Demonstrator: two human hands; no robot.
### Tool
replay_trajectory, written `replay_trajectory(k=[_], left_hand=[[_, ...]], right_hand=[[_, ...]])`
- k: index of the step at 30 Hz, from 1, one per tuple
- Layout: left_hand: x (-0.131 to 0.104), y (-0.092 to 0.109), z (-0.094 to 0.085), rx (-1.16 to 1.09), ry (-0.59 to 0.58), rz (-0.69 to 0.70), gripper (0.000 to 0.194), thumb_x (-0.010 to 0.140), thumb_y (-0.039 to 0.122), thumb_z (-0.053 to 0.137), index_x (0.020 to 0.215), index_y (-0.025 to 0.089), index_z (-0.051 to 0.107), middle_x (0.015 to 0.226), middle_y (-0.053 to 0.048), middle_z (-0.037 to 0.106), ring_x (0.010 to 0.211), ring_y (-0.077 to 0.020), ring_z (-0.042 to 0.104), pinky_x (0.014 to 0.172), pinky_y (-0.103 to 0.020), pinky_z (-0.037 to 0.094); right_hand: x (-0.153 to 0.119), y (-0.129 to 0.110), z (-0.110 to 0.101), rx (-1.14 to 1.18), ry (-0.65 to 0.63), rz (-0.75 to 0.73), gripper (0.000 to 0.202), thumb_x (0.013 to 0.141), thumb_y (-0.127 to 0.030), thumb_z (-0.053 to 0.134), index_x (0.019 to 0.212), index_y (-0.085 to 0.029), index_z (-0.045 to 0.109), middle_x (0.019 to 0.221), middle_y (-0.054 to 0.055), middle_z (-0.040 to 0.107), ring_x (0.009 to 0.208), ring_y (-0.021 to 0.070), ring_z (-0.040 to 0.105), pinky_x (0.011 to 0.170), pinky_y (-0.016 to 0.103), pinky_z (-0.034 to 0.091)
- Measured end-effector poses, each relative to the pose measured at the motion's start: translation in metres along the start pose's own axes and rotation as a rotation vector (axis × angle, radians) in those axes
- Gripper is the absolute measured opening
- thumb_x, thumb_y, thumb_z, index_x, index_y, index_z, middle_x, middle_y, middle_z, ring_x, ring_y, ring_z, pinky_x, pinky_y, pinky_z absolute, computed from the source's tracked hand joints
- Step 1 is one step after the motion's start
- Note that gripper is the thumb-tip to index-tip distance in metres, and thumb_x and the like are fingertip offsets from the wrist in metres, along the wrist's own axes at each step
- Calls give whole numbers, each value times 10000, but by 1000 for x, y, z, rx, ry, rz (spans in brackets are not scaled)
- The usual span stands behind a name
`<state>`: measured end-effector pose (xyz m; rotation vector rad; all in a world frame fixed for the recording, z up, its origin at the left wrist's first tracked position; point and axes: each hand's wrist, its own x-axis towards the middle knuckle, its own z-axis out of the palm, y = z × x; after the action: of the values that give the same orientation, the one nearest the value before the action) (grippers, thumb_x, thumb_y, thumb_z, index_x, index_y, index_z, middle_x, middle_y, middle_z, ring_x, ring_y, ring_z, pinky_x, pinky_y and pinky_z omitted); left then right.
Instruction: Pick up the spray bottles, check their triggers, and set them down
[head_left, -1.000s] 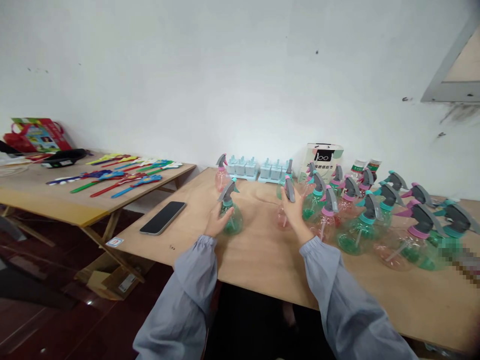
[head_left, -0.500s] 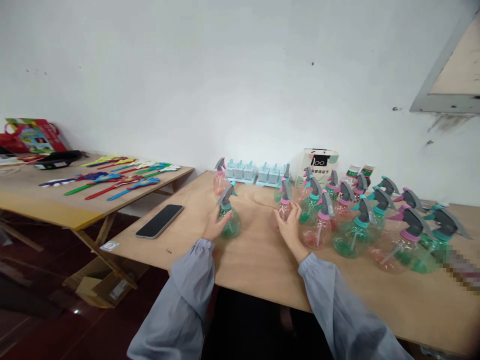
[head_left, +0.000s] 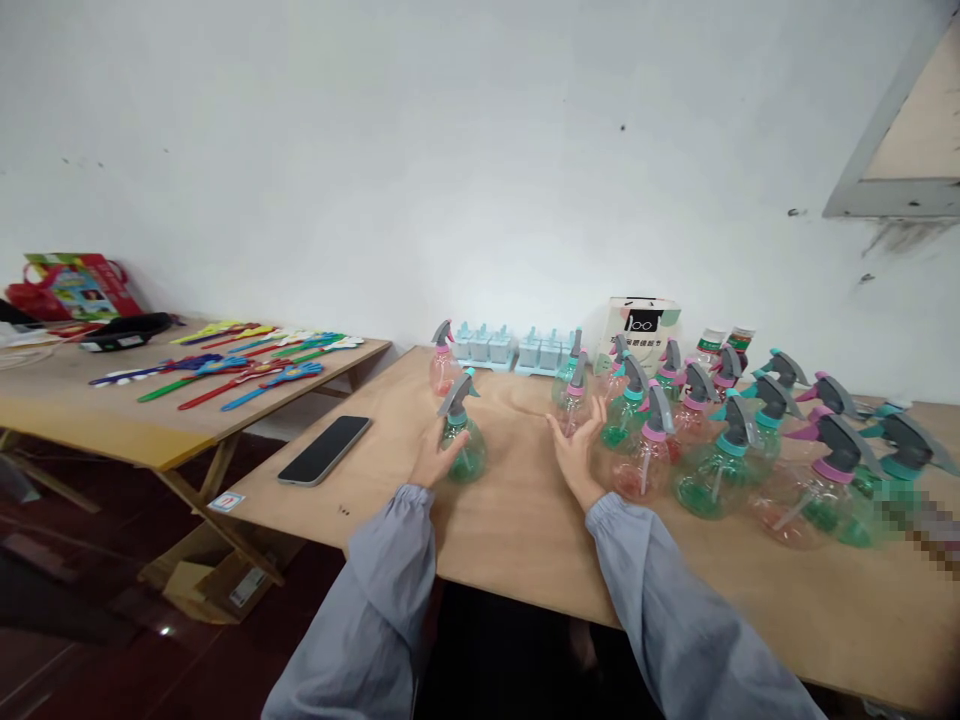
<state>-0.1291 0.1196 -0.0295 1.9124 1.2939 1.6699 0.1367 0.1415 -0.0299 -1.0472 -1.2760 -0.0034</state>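
My left hand [head_left: 436,456] is wrapped round the left side of an upright green spray bottle [head_left: 468,462] with a grey and teal nozzle. Fingers spread, my right hand [head_left: 576,456] stands just in front of a small pink spray bottle [head_left: 574,408], partly hiding its base; whether it touches the bottle is unclear. Another pink spray bottle [head_left: 444,372] stands behind the green one. To the right of my right hand, several green and pink bottles stand close together, among them a pink one [head_left: 642,474] and a green one [head_left: 709,488].
A phone [head_left: 325,452] lies on the wooden table [head_left: 517,540], left of my left hand. Pale blue moulds [head_left: 489,348] and a printed box [head_left: 637,338] stand by the wall. The left table [head_left: 112,415] holds colourful hand-shaped clappers [head_left: 259,378].
The fingers of my right hand have spread away from the small pink bottle. My left hand remains round the green bottle. The whole view has shifted slightly.
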Motion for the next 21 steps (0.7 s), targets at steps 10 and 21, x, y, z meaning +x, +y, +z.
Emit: replay_trajectory(k=[10, 21], left_hand=[[-47, 48, 58, 5, -162, 35, 562, 957, 530, 475, 1405, 192, 461, 1385, -169, 588, 1362, -278, 530, 1165, -461, 411], [25, 18, 7, 267, 1, 39, 386, 974, 501, 415, 1068, 224, 666, 1029, -106, 730, 1025, -261, 684, 982, -433, 502]], right_hand=[[-19, -74, 3, 332, -479, 29, 835, 771, -522, 727, 1458, -209, 371, 1492, 177, 475, 1420, 313, 440, 1196, 529, 340], [4, -76, -24, 449, -560, 153, 433, 796, -387, 681, 1204, -247, 646, 1191, 82, 715, 1141, 259, 656, 1081, 464, 462]])
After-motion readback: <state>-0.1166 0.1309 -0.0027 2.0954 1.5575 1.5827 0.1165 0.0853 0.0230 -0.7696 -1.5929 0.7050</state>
